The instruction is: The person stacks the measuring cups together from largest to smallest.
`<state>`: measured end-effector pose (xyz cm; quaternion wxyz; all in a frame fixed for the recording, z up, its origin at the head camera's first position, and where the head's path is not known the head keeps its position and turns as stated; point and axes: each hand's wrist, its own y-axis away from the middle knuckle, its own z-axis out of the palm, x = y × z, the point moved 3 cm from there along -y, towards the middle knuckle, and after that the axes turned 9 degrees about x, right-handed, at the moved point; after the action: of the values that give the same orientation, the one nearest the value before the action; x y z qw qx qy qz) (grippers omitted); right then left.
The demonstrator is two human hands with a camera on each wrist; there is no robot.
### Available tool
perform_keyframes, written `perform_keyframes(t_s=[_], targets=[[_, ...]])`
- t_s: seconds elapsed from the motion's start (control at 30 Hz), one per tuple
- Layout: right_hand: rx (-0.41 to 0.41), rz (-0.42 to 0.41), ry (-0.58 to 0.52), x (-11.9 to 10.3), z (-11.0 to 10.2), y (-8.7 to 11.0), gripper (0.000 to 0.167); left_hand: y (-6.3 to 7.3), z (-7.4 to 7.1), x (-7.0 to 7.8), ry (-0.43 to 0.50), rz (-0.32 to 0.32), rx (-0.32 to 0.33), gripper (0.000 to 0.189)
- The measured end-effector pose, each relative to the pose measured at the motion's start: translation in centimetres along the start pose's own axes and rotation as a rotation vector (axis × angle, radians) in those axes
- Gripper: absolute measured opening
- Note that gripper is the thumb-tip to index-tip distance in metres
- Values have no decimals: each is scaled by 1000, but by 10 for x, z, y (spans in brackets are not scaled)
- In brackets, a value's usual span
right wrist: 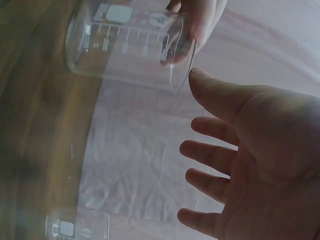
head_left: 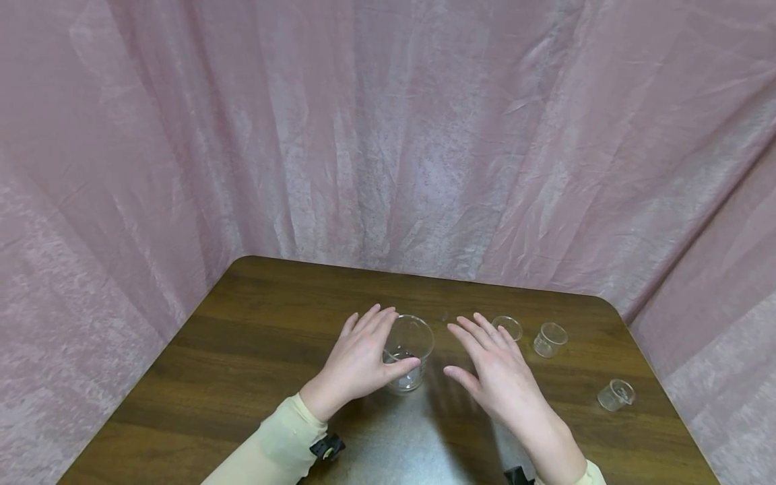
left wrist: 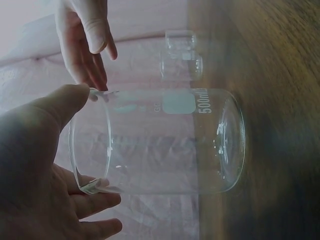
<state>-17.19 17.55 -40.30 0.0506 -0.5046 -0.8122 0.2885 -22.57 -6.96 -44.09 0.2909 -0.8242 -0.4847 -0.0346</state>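
Observation:
A large clear glass beaker (head_left: 411, 347) stands upright on the wooden table, its "500ml" marking legible in the left wrist view. My left hand (head_left: 362, 358) is at the beaker's left side near the rim, fingers extended and thumb across the front. In the left wrist view, the thumb (left wrist: 75, 97) and fingers lie either side of the rim; whether they touch the glass I cannot tell. My right hand (head_left: 498, 377) hovers to the beaker's right, apart from it in the head view, with fingers spread and holding nothing.
Beyond the right hand stand a partly hidden glass vessel (head_left: 508, 328) and a small beaker (head_left: 550, 340). Another small beaker (head_left: 616, 395) sits near the right edge of the table (head_left: 242, 350). Pink curtains (head_left: 388, 135) hang behind and along both sides.

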Motion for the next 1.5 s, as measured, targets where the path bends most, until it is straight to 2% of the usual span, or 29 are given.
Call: perform_keyframes(t_s=[0.2, 0.67, 0.93, 1.5], targets=[[13, 13, 7, 8, -2, -5, 71, 1, -1, -1, 4, -15, -7, 99], [-15, 136, 10, 38, -1, -4, 71, 1, -1, -1, 22, -29, -20, 99], [10, 171, 15, 54, 1, -3, 73, 0, -2, -2, 21, -24, -20, 99], [-48, 318, 21, 86, 3, 2, 77, 2, -1, -2, 24, -25, -31, 98]])
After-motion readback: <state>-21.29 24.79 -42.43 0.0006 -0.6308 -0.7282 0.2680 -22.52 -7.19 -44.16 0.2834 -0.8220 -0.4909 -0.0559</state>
